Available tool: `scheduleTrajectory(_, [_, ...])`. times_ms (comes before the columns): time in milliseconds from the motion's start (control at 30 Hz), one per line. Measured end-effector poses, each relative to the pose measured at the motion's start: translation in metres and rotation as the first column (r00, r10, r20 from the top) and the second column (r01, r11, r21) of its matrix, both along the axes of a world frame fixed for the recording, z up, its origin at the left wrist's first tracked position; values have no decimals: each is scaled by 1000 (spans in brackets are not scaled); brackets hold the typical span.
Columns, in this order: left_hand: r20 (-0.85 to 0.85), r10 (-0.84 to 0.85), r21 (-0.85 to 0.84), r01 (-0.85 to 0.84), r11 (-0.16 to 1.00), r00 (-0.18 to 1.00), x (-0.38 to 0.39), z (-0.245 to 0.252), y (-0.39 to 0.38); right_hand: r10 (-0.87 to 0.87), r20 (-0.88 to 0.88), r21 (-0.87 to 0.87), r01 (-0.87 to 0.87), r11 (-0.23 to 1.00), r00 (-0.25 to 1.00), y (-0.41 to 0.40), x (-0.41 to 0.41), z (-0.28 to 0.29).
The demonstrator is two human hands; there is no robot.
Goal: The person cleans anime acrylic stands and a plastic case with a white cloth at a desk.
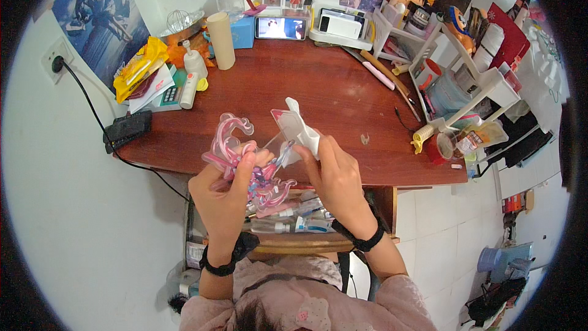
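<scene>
My left hand (225,186) grips a flat acrylic character figure (262,177) with pink curling hair and clear edges, held tilted above the desk's front edge. A white tissue (301,133) is pinched in my right hand (337,172), pressed against the figure's right-hand end. There a clear acrylic plate (284,122) with a pink edge sticks up beside the tissue; whether it joins the figure I cannot tell. Below both hands an open drawer (321,238) holds tubes and bottles, among them a white and blue tube (314,225).
The reddish-brown desk (294,80) carries a phone (280,28) with a lit screen at the back. A cardboard tube (221,41) and a white bottle (195,59) stand at left, near a black power cable (87,96). A cream plastic rack (477,92) fills the right side.
</scene>
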State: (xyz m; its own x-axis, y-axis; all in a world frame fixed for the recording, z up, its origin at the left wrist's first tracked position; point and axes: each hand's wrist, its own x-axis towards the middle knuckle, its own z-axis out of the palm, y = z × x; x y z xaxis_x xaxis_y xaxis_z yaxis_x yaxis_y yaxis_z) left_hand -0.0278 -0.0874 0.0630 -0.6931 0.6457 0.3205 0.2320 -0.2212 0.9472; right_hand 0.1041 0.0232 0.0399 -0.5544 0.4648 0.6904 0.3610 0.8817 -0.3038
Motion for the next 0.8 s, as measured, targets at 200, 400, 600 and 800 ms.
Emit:
scheduleTrajectory(200, [7,34,-53,-33,998,999,-3,-3,2,8,-56,-267,-23,963,998,-6,0,17])
scheduleTrajectory(400, [86,10,-38,-7,999,996,-1,-6,6,164,-90,-410,-187,893,982,-3,2,20])
scheduleTrajectory(600, [6,-25,-114,26,993,1000,1,-9,4,67,-1,-205,-66,976,998,2,-4,10])
scheduleTrajectory(800, [-199,-54,-164,21,986,979,3,-18,2,51,-13,-77,-52,996,999,14,-3,9])
